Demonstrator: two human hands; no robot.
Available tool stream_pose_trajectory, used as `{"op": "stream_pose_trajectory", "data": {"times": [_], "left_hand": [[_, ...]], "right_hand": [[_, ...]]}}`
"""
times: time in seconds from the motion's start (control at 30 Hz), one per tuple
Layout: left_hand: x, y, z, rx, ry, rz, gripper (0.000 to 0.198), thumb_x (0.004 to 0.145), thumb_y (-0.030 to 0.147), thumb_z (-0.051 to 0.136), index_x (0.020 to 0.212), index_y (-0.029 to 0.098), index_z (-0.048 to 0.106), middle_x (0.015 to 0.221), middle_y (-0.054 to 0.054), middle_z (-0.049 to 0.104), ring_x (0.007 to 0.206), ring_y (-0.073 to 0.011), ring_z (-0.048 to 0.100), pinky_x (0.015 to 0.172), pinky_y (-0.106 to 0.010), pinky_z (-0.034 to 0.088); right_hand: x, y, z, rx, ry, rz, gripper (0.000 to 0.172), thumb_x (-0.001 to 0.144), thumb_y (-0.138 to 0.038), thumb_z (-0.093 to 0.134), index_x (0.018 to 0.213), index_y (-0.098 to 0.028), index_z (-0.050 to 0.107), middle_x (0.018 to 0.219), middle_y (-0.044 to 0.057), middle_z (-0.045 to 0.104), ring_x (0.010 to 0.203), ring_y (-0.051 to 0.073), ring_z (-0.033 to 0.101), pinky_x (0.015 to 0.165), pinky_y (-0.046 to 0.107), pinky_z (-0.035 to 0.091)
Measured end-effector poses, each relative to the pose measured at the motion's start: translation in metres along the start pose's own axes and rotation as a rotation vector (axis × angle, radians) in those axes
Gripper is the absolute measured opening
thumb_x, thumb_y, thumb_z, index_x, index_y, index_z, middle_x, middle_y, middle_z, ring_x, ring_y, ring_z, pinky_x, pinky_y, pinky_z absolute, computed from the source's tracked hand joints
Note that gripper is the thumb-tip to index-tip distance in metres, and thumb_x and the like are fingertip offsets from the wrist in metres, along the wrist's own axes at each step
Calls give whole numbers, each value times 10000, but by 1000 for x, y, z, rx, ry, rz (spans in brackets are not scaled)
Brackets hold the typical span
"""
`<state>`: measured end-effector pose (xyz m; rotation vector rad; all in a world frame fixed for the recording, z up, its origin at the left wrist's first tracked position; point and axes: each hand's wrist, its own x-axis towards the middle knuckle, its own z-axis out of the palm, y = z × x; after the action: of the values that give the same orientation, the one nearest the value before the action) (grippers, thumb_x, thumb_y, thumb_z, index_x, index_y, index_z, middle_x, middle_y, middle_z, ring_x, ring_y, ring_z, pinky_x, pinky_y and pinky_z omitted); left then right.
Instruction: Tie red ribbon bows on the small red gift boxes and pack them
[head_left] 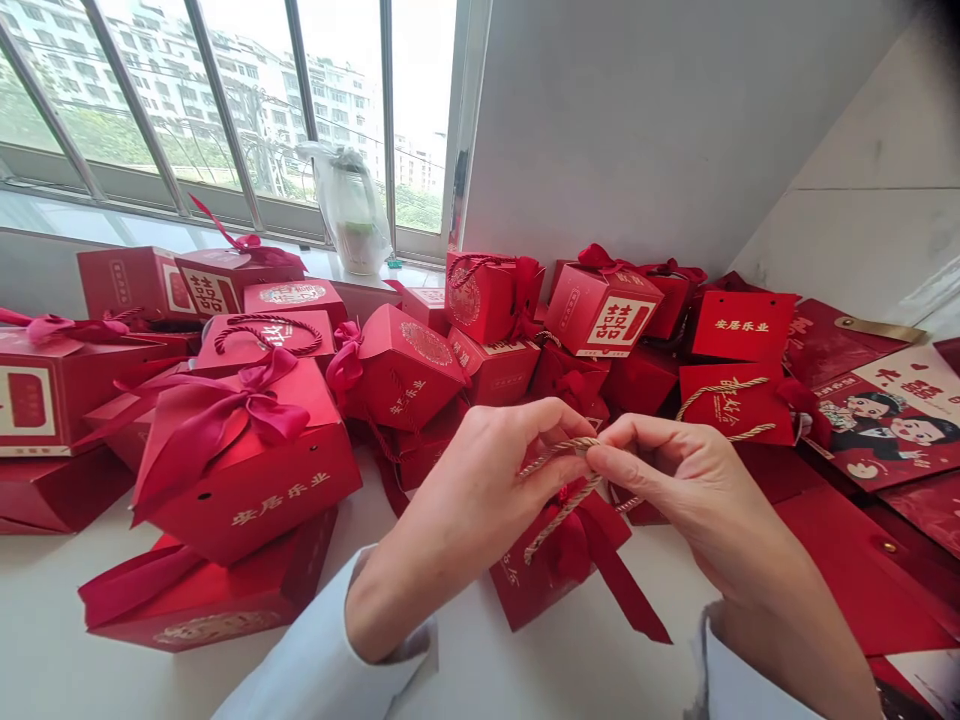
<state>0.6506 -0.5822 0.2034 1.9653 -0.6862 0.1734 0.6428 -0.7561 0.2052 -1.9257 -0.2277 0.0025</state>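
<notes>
Both my hands meet over a small red gift box (pixel 525 585) that stands tilted on the white table. A gold-and-red twisted cord (pixel 559 520) rises from the box. My left hand (pixel 491 490) pinches the cord between thumb and fingers. From the other side, my right hand (pixel 675 465) grips the same cord with thumb and forefinger, its tips almost touching the left ones. A dark red ribbon (pixel 619 585) is tied on the box, one tail trailing to the right. My hands hide part of the box's top and the cord's end.
Red gift boxes with ribbons (pixel 247 450) are heaped at the left and along the back wall. Flat red bags and cards (pixel 885 410) lie at the right. A plastic-wrapped cup (pixel 356 220) stands on the sill by the barred window (pixel 247 110).
</notes>
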Motion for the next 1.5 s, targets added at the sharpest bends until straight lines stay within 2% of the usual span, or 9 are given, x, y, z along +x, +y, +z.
{"op": "stream_pose_trajectory", "data": {"times": [0.13, 0.33, 0.4, 0.47, 0.57, 1.03, 1.27, 1.37, 1.5], "left_hand": [[0, -1, 4, 117, 142, 31, 132, 830, 150, 547, 831, 208, 666, 800, 27, 681, 737, -110, 605, 655, -197, 438], [-3, -2, 4, 167, 191, 8, 108, 773, 180, 615, 878, 199, 612, 833, 8, 645, 710, -109, 561, 617, -200, 421], [-5, -2, 1, 189, 147, -40, 47, 764, 228, 638, 745, 191, 615, 686, 29, 616, 583, -88, 506, 539, -191, 379], [-6, -3, 0, 189, 2, -105, 151, 749, 274, 661, 628, 193, 622, 543, 44, 563, 485, -79, 448, 464, -192, 320], [-7, -6, 2, 184, -146, -193, 159, 700, 275, 701, 578, 194, 638, 488, 38, 540, 447, -88, 439, 417, -199, 269], [-4, -11, 0, 69, -251, -160, 251, 841, 262, 506, 648, 174, 640, 539, 48, 493, 496, -70, 400, 453, -185, 262], [0, -14, -3, -7, -429, -165, 263, 873, 313, 451, 731, 176, 625, 612, 53, 502, 552, -67, 402, 486, -174, 292], [-1, -13, -4, 1, -433, -159, 271, 880, 285, 425, 723, 171, 615, 627, 47, 509, 569, -69, 410, 510, -172, 304], [-3, -9, -4, -3, -258, -178, 239, 879, 306, 441, 786, 177, 619, 640, 44, 501, 564, -74, 390, 493, -179, 276]], "right_hand": [[0, -1, 1, 0, 1, -12, 319, 734, -477, 682, 664, -172, 618, 567, -37, 436, 495, 82, 384, 441, 206, 355], [1, -1, 1, 28, 164, -14, 325, 685, -492, 719, 688, -170, 673, 545, -15, 485, 463, 93, 420, 386, 208, 352], [1, 1, 0, 46, 215, -21, 321, 661, -486, 741, 694, -172, 686, 551, -9, 507, 465, 100, 435, 380, 214, 347], [1, 2, -1, 66, 243, -32, 311, 651, -479, 753, 687, -175, 695, 550, -13, 513, 460, 96, 429, 384, 218, 345], [1, 5, -2, 86, 255, -45, 284, 655, -464, 760, 698, -189, 705, 564, -19, 537, 454, 82, 418, 388, 213, 334], [3, 8, -4, 168, 294, -68, 197, 678, -401, 767, 748, -219, 741, 644, -6, 613, 495, 71, 408, 395, 185, 314], [2, 9, -5, 176, 306, -57, 220, 675, -415, 762, 759, -212, 741, 557, -23, 548, 442, 51, 309, 344, 169, 230], [2, 7, -5, 184, 277, -49, 235, 669, -428, 760, 748, -208, 740, 612, -5, 594, 455, 65, 378, 337, 173, 256], [2, 3, -4, 148, 200, -44, 253, 663, -432, 757, 743, -192, 735, 607, -5, 590, 466, 83, 442, 368, 192, 342]]}}
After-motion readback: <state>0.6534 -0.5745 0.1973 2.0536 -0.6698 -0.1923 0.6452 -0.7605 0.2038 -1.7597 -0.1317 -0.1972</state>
